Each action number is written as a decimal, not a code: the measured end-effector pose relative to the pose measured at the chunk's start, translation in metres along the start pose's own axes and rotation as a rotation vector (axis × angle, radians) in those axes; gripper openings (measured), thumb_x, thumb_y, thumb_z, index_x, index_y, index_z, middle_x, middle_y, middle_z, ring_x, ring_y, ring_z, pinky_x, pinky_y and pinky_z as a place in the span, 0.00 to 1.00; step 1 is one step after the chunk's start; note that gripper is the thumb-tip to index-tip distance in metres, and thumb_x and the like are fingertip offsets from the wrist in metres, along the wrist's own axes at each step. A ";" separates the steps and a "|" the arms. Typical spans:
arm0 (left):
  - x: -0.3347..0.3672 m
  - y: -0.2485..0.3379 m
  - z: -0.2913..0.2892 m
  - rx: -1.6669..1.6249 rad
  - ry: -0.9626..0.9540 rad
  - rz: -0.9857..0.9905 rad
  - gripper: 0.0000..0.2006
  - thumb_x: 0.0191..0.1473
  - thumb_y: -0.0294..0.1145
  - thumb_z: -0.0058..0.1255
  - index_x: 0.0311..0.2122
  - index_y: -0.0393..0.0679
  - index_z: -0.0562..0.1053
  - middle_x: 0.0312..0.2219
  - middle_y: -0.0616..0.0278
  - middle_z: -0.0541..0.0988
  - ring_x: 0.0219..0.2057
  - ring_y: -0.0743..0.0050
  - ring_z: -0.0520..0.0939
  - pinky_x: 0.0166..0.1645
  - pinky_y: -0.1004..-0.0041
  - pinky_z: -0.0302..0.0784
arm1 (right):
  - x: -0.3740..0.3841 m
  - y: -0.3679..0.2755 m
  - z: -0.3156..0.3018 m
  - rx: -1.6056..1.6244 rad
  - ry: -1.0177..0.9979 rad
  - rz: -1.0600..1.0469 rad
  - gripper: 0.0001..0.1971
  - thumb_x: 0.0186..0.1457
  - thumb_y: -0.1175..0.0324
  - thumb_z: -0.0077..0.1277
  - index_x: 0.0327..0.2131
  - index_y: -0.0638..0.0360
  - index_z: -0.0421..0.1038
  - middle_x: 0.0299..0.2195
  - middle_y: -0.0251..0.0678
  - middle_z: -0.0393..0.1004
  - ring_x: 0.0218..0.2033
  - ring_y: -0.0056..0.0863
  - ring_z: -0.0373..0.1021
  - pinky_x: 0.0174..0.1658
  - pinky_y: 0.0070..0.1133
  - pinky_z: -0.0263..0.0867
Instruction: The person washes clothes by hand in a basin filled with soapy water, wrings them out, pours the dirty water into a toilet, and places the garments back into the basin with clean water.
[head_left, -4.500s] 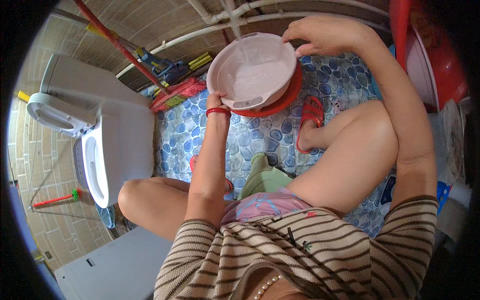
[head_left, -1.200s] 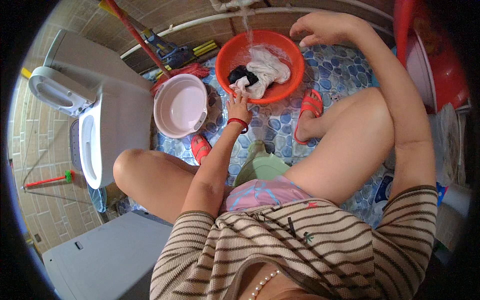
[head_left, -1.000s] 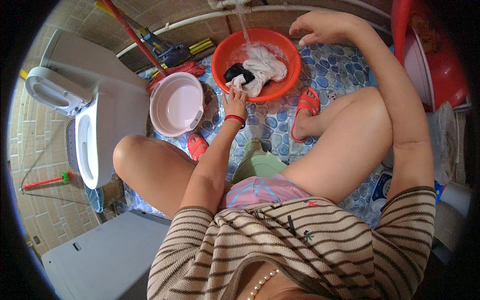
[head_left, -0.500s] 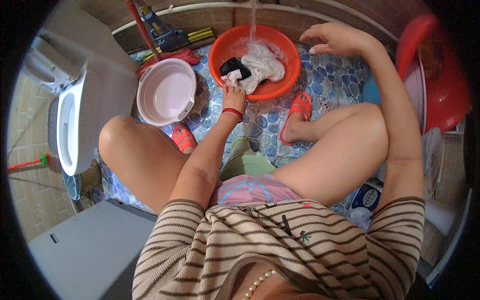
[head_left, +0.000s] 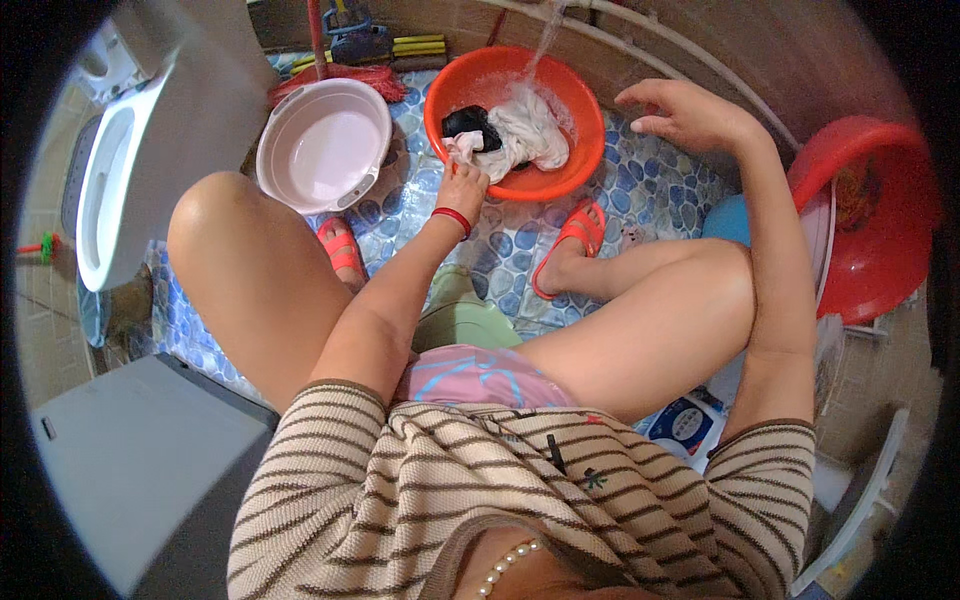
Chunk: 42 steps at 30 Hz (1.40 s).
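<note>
A red-orange basin (head_left: 590, 150) stands on the floor in front of me, with water running into it from above. Inside lie a wet white cloth (head_left: 530, 130) and a black cloth (head_left: 468, 124). My left hand (head_left: 463, 187), a red band at its wrist, is closed over the near-left rim. Its fingertips touch the rim beside a pale corner of cloth; the thumb is hidden. To the right of the basin, my right hand (head_left: 690, 112) hangs in the air with fingers loosely bent and apart, holding nothing.
A pale pink basin (head_left: 372, 185) stands on the left, a red mop (head_left: 375, 82) behind it. Large red tubs (head_left: 880, 280) lean at the right wall. A green stool (head_left: 465, 315) is under me. A white-and-blue container (head_left: 690, 425) sits by my right thigh.
The view has turned a little. My right hand has come slightly nearer to me beside the basin. My left hand stays at the rim.
</note>
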<state>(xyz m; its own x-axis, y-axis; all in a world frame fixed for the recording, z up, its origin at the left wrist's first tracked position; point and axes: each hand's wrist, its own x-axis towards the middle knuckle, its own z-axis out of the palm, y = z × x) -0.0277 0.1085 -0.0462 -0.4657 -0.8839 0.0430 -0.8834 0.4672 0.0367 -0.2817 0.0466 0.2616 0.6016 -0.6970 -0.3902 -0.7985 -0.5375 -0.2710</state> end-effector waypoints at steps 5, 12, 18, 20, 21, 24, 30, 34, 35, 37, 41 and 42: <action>-0.002 0.001 0.003 -0.009 0.071 -0.005 0.10 0.46 0.28 0.42 0.37 0.45 0.69 0.37 0.59 0.72 0.47 0.62 0.68 0.60 0.55 0.49 | 0.001 0.004 0.003 -0.011 0.045 -0.052 0.18 0.52 0.66 0.50 0.47 0.59 0.65 0.35 0.40 0.70 0.34 0.29 0.65 0.39 0.24 0.64; 0.000 0.001 0.008 0.008 0.088 -0.001 0.09 0.48 0.29 0.40 0.36 0.45 0.71 0.35 0.60 0.73 0.48 0.61 0.68 0.61 0.55 0.47 | 0.004 0.001 0.001 -0.022 0.004 -0.049 0.19 0.52 0.66 0.50 0.47 0.59 0.65 0.37 0.41 0.70 0.35 0.29 0.66 0.40 0.24 0.64; 0.001 0.002 0.011 -0.001 0.095 0.001 0.09 0.48 0.29 0.40 0.35 0.46 0.70 0.34 0.61 0.73 0.47 0.62 0.68 0.61 0.55 0.47 | 0.001 -0.007 -0.004 -0.051 0.040 -0.069 0.19 0.52 0.65 0.50 0.47 0.60 0.64 0.39 0.41 0.69 0.36 0.31 0.67 0.41 0.25 0.64; 0.000 0.002 0.010 -0.013 0.106 0.004 0.09 0.48 0.29 0.40 0.35 0.46 0.70 0.34 0.61 0.72 0.47 0.62 0.68 0.61 0.55 0.47 | 0.001 -0.011 -0.005 -0.028 0.045 -0.107 0.20 0.52 0.64 0.50 0.47 0.60 0.64 0.38 0.42 0.69 0.36 0.31 0.67 0.41 0.25 0.64; 0.000 0.002 0.007 -0.027 0.074 -0.002 0.09 0.48 0.30 0.41 0.35 0.46 0.71 0.35 0.61 0.73 0.48 0.62 0.68 0.61 0.54 0.46 | 0.001 -0.012 -0.005 -0.028 0.046 -0.104 0.20 0.52 0.64 0.50 0.47 0.60 0.64 0.38 0.42 0.69 0.36 0.31 0.67 0.41 0.25 0.64; 0.001 0.005 0.000 -0.027 0.024 -0.021 0.10 0.47 0.32 0.42 0.36 0.45 0.71 0.37 0.59 0.73 0.49 0.60 0.67 0.60 0.54 0.46 | -0.001 -0.012 -0.005 -0.028 0.055 -0.080 0.20 0.52 0.64 0.50 0.47 0.60 0.64 0.37 0.42 0.69 0.35 0.31 0.66 0.40 0.25 0.64; 0.015 0.022 -0.015 -0.082 -0.139 -0.037 0.13 0.47 0.33 0.44 0.39 0.45 0.72 0.41 0.53 0.73 0.49 0.52 0.68 0.56 0.54 0.55 | -0.003 -0.011 -0.005 -0.057 0.068 -0.064 0.19 0.51 0.65 0.50 0.47 0.60 0.65 0.36 0.42 0.69 0.34 0.31 0.66 0.39 0.26 0.64; 0.025 0.048 -0.045 -0.237 -0.209 0.151 0.13 0.45 0.32 0.45 0.39 0.47 0.72 0.40 0.56 0.72 0.46 0.59 0.70 0.51 0.55 0.62 | -0.007 -0.010 -0.006 -0.060 0.101 -0.104 0.19 0.51 0.66 0.50 0.47 0.60 0.65 0.37 0.43 0.70 0.35 0.33 0.67 0.40 0.26 0.64; 0.024 0.052 -0.053 -0.306 -0.328 0.168 0.13 0.46 0.32 0.44 0.40 0.47 0.72 0.40 0.56 0.72 0.45 0.60 0.71 0.50 0.56 0.63 | -0.008 -0.010 -0.006 -0.058 0.111 -0.116 0.19 0.51 0.66 0.50 0.47 0.60 0.65 0.37 0.43 0.70 0.36 0.33 0.67 0.41 0.26 0.64; 0.017 0.054 -0.060 -0.198 -0.352 0.191 0.14 0.46 0.31 0.44 0.40 0.47 0.71 0.40 0.57 0.72 0.46 0.61 0.71 0.49 0.57 0.63 | -0.010 -0.008 -0.005 -0.063 0.120 -0.120 0.19 0.51 0.65 0.50 0.46 0.60 0.65 0.37 0.43 0.70 0.36 0.34 0.68 0.41 0.26 0.64; 0.002 0.047 -0.042 -0.116 -0.184 0.192 0.15 0.45 0.30 0.44 0.42 0.47 0.70 0.38 0.59 0.72 0.45 0.62 0.71 0.49 0.60 0.64 | -0.011 -0.006 -0.004 -0.081 0.149 -0.149 0.19 0.51 0.64 0.50 0.46 0.61 0.65 0.36 0.43 0.70 0.35 0.33 0.68 0.40 0.26 0.64; 0.000 0.047 -0.040 -0.141 -0.105 0.162 0.15 0.45 0.29 0.44 0.42 0.47 0.70 0.38 0.60 0.72 0.45 0.61 0.71 0.49 0.60 0.63 | -0.013 -0.005 -0.004 -0.078 0.149 -0.147 0.19 0.51 0.64 0.50 0.46 0.61 0.65 0.36 0.43 0.70 0.35 0.33 0.68 0.40 0.26 0.64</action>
<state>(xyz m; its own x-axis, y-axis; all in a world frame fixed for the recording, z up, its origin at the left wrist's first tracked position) -0.0670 0.1314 -0.0042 -0.6105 -0.7908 -0.0438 -0.7837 0.5952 0.1775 -0.2849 0.0566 0.2712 0.7121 -0.6682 -0.2155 -0.7018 -0.6692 -0.2441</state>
